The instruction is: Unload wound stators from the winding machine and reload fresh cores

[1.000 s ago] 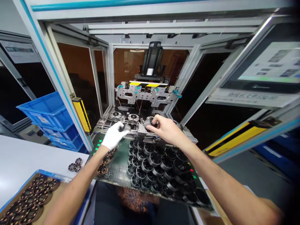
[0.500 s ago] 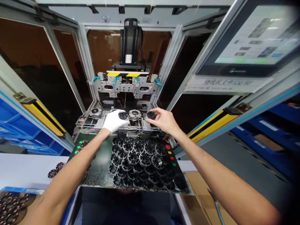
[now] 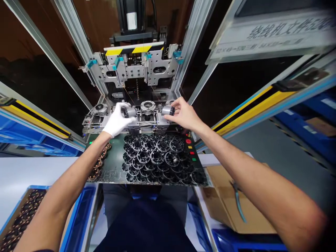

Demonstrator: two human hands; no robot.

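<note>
My left hand (image 3: pixel 115 120), in a white glove, grips a stator core (image 3: pixel 130 112) with a grey outer wall, turned on its side. Bare, my right hand (image 3: pixel 185 113) pinches a second stator core (image 3: pixel 168 110) between thumb and fingers, also on its side, its black slotted face towards the fingers. Both cores are held at the winding machine's row of holders. Between them a round metal holder (image 3: pixel 148 107) shows, and another holder (image 3: pixel 100 109) is left of my glove. Whatever lies right behind each hand is hidden.
Stacked bare stator cores (image 3: pixel 151 157) cover much of the green board (image 3: pixel 114 171). Copper-wound stators (image 3: pixel 95 172) lie on its left side, with more in a blue-rimmed tray (image 3: pixel 23 213). Coloured buttons (image 3: pixel 188 141) line the right. Pliers (image 3: pixel 238 203) rest on cardboard (image 3: pixel 223 196).
Both stator cores have been tipped from face-up onto their sides, so their grey walls show. The hands remain at the holders. My view has tilted downward.
</note>
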